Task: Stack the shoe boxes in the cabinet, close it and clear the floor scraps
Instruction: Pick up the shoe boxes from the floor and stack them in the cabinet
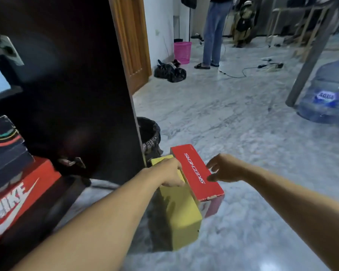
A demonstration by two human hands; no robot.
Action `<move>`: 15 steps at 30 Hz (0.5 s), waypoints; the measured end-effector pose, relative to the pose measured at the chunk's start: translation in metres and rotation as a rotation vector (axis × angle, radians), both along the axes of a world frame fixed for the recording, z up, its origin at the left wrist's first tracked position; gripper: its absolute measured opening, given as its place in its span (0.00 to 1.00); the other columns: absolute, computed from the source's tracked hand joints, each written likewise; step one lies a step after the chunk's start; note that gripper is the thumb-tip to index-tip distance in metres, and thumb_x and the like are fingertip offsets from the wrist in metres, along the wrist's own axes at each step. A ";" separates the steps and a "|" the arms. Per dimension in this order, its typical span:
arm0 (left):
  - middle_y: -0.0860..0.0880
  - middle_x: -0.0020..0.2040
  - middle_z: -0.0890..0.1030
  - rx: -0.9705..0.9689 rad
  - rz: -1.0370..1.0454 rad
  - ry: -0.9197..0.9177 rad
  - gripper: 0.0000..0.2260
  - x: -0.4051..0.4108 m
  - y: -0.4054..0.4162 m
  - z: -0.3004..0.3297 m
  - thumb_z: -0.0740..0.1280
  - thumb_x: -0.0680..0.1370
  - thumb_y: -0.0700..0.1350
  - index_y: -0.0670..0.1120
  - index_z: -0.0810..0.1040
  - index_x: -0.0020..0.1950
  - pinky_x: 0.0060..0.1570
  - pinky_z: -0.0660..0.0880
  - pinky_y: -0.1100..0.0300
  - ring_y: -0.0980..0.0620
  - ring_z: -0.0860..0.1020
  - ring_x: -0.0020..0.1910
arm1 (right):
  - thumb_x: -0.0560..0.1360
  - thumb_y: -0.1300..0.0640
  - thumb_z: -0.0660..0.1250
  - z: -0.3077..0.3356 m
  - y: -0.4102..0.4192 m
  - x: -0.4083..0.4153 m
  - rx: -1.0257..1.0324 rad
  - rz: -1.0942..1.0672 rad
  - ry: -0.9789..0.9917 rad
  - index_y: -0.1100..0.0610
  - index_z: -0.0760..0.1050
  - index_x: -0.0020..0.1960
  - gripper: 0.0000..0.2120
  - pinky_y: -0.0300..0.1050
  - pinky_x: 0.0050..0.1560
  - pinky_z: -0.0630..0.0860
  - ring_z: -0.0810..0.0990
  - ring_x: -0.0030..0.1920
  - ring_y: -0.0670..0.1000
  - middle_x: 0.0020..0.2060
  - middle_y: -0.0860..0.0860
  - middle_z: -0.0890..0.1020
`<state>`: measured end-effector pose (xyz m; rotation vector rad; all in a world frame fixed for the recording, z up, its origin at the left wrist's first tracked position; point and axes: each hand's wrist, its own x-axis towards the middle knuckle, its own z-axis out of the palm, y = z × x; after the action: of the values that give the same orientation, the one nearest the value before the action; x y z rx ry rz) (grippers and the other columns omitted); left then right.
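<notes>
A red Skechers shoe box (196,173) stands on its side on the marble floor, leaning against a yellow box (182,218). My left hand (171,173) reaches between the two boxes, fingers curled over the red box's left edge. At the red box's right side my right hand (223,169) has its thumb and fingers touching the lid. On the left the dark cabinet (76,85) stands open, with a red Nike box (18,194) and a black box (4,151) stacked inside.
A black-lined waste bin (150,133) stands behind the cabinet door. Farther off are black bags (170,71), a pink basket (182,51), a standing person's legs (213,36), cables on the floor and a large water jug (329,90) at right.
</notes>
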<state>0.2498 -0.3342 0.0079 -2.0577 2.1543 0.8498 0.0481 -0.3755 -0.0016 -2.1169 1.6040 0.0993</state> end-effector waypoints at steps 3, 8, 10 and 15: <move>0.46 0.75 0.66 -0.005 0.000 0.003 0.28 -0.010 -0.010 -0.032 0.68 0.77 0.46 0.48 0.63 0.76 0.65 0.70 0.54 0.45 0.70 0.69 | 0.69 0.48 0.73 -0.051 0.004 -0.002 0.022 -0.010 -0.005 0.53 0.75 0.66 0.27 0.45 0.61 0.74 0.77 0.62 0.54 0.62 0.53 0.79; 0.45 0.73 0.68 -0.044 -0.006 -0.019 0.26 -0.018 -0.030 -0.063 0.64 0.78 0.39 0.49 0.65 0.75 0.59 0.73 0.53 0.43 0.74 0.64 | 0.59 0.34 0.67 -0.112 0.008 0.011 0.020 -0.132 -0.097 0.43 0.75 0.56 0.28 0.49 0.55 0.78 0.77 0.57 0.55 0.56 0.50 0.75; 0.45 0.73 0.69 -0.060 -0.005 -0.033 0.26 -0.017 -0.039 -0.072 0.64 0.78 0.37 0.48 0.65 0.75 0.63 0.71 0.52 0.44 0.72 0.67 | 0.55 0.31 0.68 -0.124 0.008 0.016 0.054 -0.158 -0.087 0.42 0.69 0.64 0.39 0.53 0.58 0.76 0.73 0.61 0.57 0.61 0.50 0.69; 0.46 0.71 0.72 -0.091 0.027 -0.041 0.25 -0.018 -0.061 -0.092 0.65 0.77 0.37 0.48 0.68 0.74 0.65 0.71 0.51 0.45 0.72 0.67 | 0.61 0.35 0.68 -0.137 0.006 0.013 0.018 -0.231 -0.094 0.38 0.67 0.64 0.33 0.59 0.57 0.75 0.63 0.63 0.59 0.61 0.50 0.63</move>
<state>0.2321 -0.3952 -0.0836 -2.1307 2.1882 0.7188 0.0610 -0.3699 -0.1382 -1.8790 1.7694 -0.0609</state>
